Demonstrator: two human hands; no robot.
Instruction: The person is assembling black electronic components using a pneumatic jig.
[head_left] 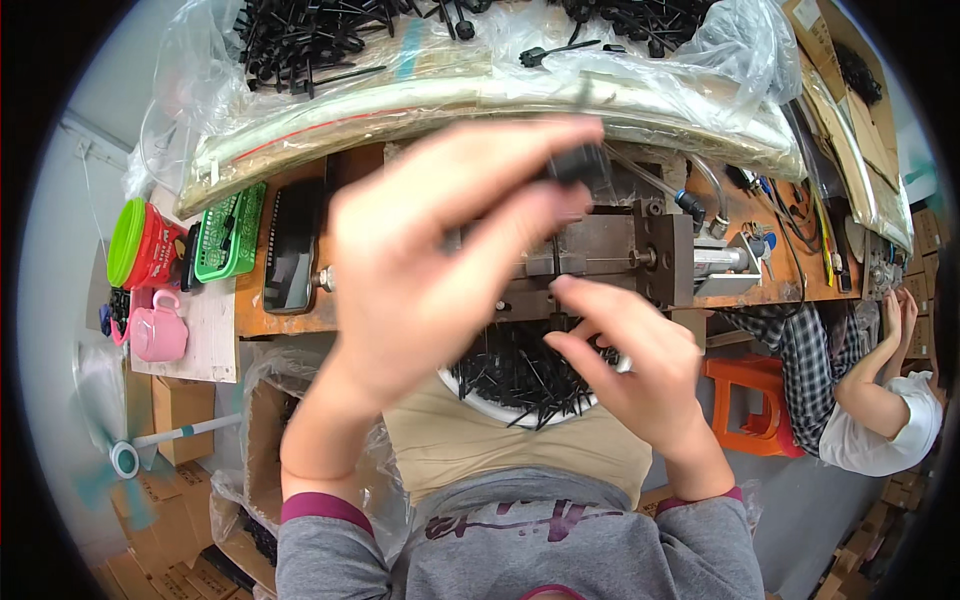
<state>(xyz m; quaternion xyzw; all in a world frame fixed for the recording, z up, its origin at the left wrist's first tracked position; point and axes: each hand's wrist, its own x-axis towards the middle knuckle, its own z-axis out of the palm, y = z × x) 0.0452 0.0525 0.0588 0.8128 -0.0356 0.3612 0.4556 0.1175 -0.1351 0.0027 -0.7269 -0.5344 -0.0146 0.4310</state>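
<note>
Left hand [430,250], blurred, above dark metal fixture [605,238]; small black part [578,163] pinched between thumb and index, right at their tips, well clear of palm. Right hand [640,350] lower, by fixture's near edge; index tip at thin black stem [557,258], thumb slightly apart, narrow gap; cannot tell whether stem is gripped. White container [482,408] full of black pieces [520,375] just below, over person's lap.
</note>
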